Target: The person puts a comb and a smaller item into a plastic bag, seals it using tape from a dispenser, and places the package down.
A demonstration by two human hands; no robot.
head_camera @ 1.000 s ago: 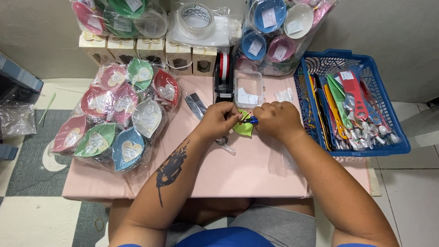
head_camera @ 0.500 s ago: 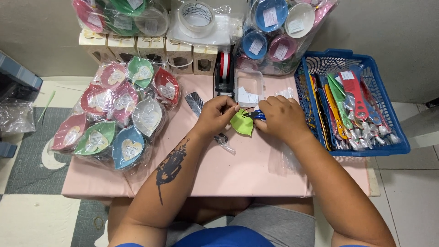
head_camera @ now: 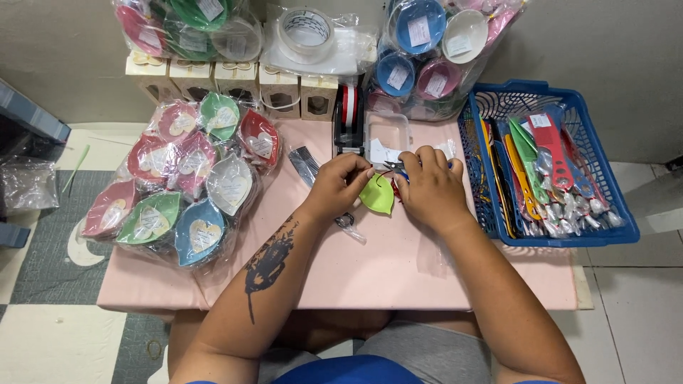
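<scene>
left hand (head_camera: pixel 340 186) pinches upper edge of green leaf-shaped dish (head_camera: pixel 378 195), fingers closed on it. right hand (head_camera: pixel 430 188) just right of dish, fingertips curled narrow on small dark item at its top; kind unclear. dish lies on pink table (head_camera: pixel 384 270) between hands, long axis near upright, below tape dispenser (head_camera: pixel 348 121). versus earlier frame: dish shifted slightly toward dispenser, both hands closer together.

Glossy plastic green leaf dish (head_camera: pixel 377 195) on a matt pink tabletop (head_camera: pixel 398 263).
</scene>
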